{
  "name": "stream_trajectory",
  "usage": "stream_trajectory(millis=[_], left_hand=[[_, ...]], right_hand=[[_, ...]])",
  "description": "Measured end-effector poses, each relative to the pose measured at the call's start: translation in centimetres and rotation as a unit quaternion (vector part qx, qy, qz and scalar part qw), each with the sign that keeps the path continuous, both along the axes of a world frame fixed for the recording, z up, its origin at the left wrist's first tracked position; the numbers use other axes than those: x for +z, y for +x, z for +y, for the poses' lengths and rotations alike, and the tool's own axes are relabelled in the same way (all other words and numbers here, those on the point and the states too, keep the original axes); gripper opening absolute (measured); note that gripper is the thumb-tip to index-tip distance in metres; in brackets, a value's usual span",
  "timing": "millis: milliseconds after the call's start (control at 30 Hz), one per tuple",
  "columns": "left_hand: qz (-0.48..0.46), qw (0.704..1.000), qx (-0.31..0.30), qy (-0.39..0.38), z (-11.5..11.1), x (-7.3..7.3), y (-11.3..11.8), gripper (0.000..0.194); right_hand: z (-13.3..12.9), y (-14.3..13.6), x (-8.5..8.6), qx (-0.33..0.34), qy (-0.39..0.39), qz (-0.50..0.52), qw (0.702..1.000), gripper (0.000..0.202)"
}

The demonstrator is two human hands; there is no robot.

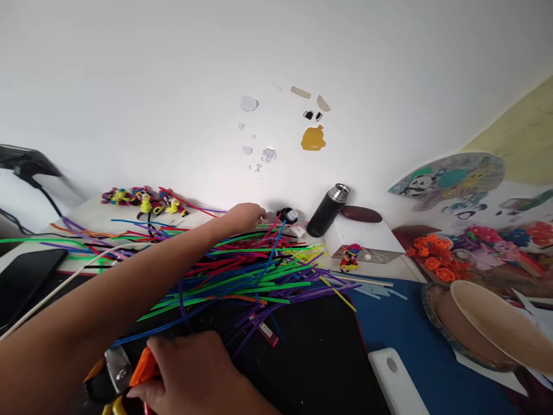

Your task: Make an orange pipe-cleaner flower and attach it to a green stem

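My left arm stretches across the pile of coloured pipe cleaners (254,276) to the back of the table. There my left hand (245,218) has its fingers curled, just left of a small black object with a white cap (292,215); what the fingertips hold, if anything, is hidden. At the front, my right hand (196,369) pinches a bright orange piece (144,366) between thumb and forefinger; its exact kind is unclear. Right beside it lies a metal-jawed tool (117,369), partly covered by my left forearm.
Small pipe-cleaner dolls (149,202) sit by the wall. A black flask (328,210) stands beside a white box (363,239). Another doll (350,257) is before the box. On the right are a white power bank-like object (397,380), an oval tray (501,323) and orange flowers (438,256).
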State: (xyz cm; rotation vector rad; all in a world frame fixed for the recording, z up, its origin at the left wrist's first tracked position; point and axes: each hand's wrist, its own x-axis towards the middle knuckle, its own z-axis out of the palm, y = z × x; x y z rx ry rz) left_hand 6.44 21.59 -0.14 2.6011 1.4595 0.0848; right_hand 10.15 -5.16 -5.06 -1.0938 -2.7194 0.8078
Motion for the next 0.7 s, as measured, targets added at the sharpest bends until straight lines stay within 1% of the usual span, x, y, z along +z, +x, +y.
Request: stream_trajectory(millis=[100, 167, 267, 367, 433, 533, 600, 700], left_hand=[[0.025, 0.999, -0.023, -0.021, 1.0, -1.1, 1.7, 0.035], [0.031, 0.999, -0.029, -0.027, 1.3, -1.5, 2.3, 0.034], [0.032, 0.999, -0.023, -0.032, 1.6, -1.6, 2.8, 0.03], [0.031, 0.999, -0.006, -0.034, 1.8, -1.2, 2.6, 0.024], [0.027, 0.999, 0.009, -0.027, 2.0, -0.6, 2.2, 0.026], [0.017, 0.999, 0.037, -0.007, 2.2, 0.7, 1.4, 0.034], [0.005, 0.998, 0.063, 0.018, 2.2, 1.8, 0.8, 0.035], [-0.011, 0.992, 0.101, 0.069, 1.6, 3.9, 0.0, 0.032]], right_hand=[[0.1, 0.0, 0.0, 0.001, -0.005, 0.011, 1.0, 0.053], [0.1, 0.0, 0.0, 0.001, -0.008, 0.015, 1.0, 0.05], [0.2, -0.1, -0.1, 0.006, -0.019, 0.014, 1.0, 0.047], [0.4, -0.1, -0.2, 0.012, -0.019, 0.003, 1.0, 0.046], [0.4, -0.2, -0.3, 0.011, -0.015, 0.0, 1.0, 0.046], [0.5, -0.2, -0.4, 0.013, -0.013, 0.002, 1.0, 0.047], [0.5, -0.1, -0.5, 0.014, -0.012, 0.003, 1.0, 0.048], [0.4, 0.0, -0.3, 0.012, -0.004, 0.008, 1.0, 0.05]])
